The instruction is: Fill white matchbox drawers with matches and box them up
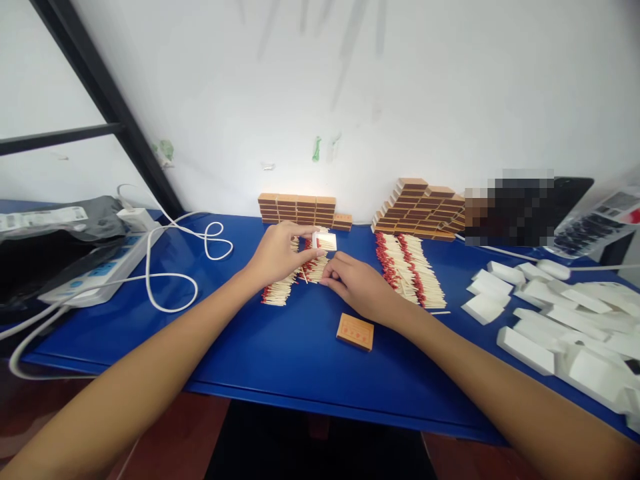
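Observation:
My left hand (pixel 280 253) grips a small white matchbox tray (pixel 324 241) holding matches, just above a heap of red-tipped matches (pixel 290 277). My right hand (pixel 357 283) rests knuckles-up beside it, its fingers curled and pinched at the heap's right edge; what they hold is hidden. An orange matchbox sleeve (pixel 355 331) lies flat on the blue table (pixel 280 360) just in front of my right hand.
Rows of matches (pixel 410 270) lie to the right. Stacked orange-brown matchboxes (pixel 305 211) and a second pile of them (pixel 425 210) stand at the wall. Several white trays (pixel 550 313) cover the right side. A power strip (pixel 100 267) with white cables (pixel 170 280) sits left.

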Demonstrator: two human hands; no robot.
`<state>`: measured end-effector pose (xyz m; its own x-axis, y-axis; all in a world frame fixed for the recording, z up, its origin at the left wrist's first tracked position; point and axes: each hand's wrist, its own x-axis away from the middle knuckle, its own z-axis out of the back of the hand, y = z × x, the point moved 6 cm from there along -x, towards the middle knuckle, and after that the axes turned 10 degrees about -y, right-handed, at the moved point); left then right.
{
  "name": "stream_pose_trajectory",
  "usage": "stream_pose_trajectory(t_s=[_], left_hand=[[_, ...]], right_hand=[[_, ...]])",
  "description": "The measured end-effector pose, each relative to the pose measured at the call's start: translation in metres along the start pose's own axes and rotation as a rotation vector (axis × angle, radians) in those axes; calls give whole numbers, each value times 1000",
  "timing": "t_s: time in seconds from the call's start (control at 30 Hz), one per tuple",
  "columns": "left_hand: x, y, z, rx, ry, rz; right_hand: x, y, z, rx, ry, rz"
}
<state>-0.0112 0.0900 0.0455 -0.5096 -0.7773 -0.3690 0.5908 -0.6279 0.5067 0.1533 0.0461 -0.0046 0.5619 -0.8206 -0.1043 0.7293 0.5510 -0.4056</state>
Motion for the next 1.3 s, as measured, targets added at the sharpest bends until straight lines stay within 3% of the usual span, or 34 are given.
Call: stream_pose_trajectory(t_s=[0.27,0.7,1.03,1.3], left_hand=[[-1,0,0,-5,6,-2],[-1,-1,0,-28,8,-31],[-1,-1,0,-50,1,-21],[1,2,-6,-89,-24,-54]], right_hand=[[9,-2,5,-3,-62,-3],[7,1,6,-55,-12,53],[10,2,8,-26,-51,39],[19,20,44,8,191,51]])
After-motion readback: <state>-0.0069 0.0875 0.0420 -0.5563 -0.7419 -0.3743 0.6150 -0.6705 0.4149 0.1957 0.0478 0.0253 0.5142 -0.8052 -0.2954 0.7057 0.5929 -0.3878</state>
